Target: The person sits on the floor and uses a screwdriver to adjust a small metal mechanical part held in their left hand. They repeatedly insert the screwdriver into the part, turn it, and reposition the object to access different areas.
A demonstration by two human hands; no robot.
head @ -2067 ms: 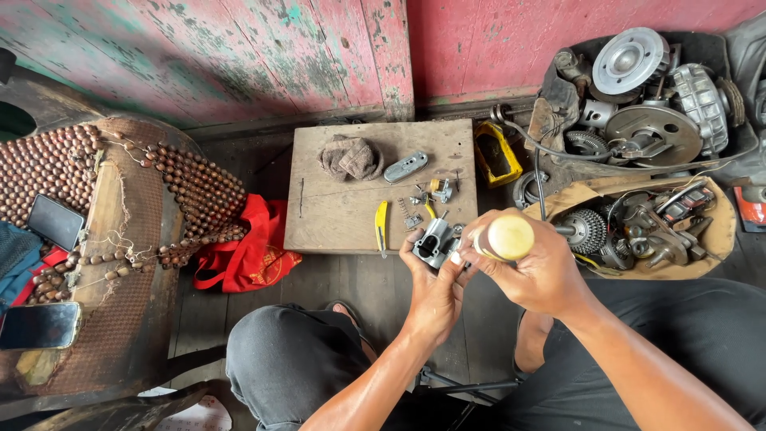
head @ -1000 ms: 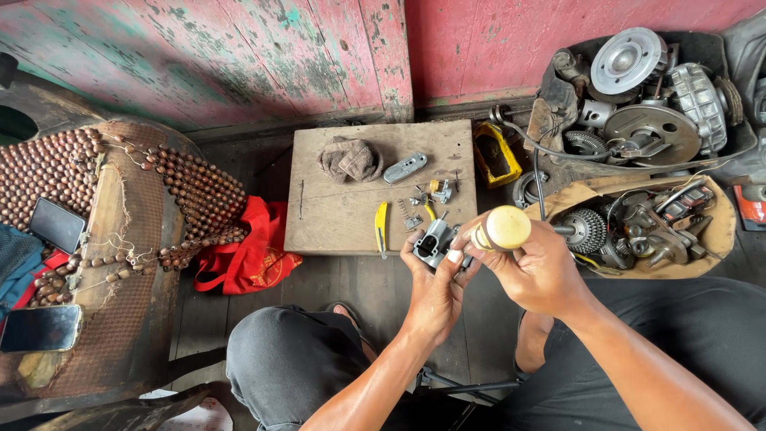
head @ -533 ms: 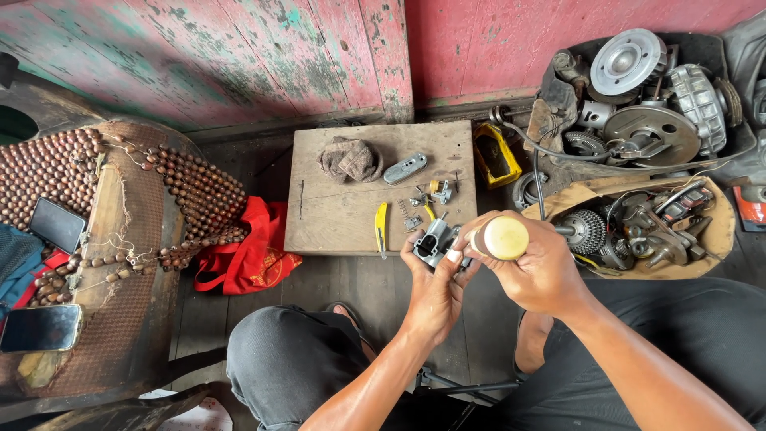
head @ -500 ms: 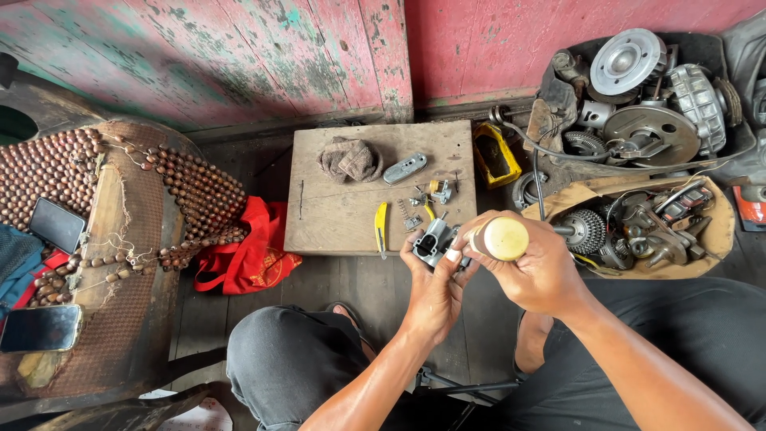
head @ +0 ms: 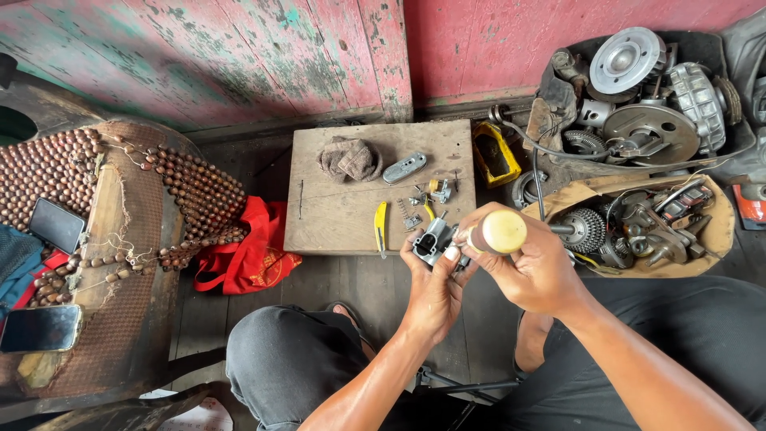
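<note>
Two hands busy | left hand grips metal part | right hand clasps yellow-handled tool (tip hidden)

2 hands — 2 phones, 1 red bag, 1 wooden board, 1 rag
</note>
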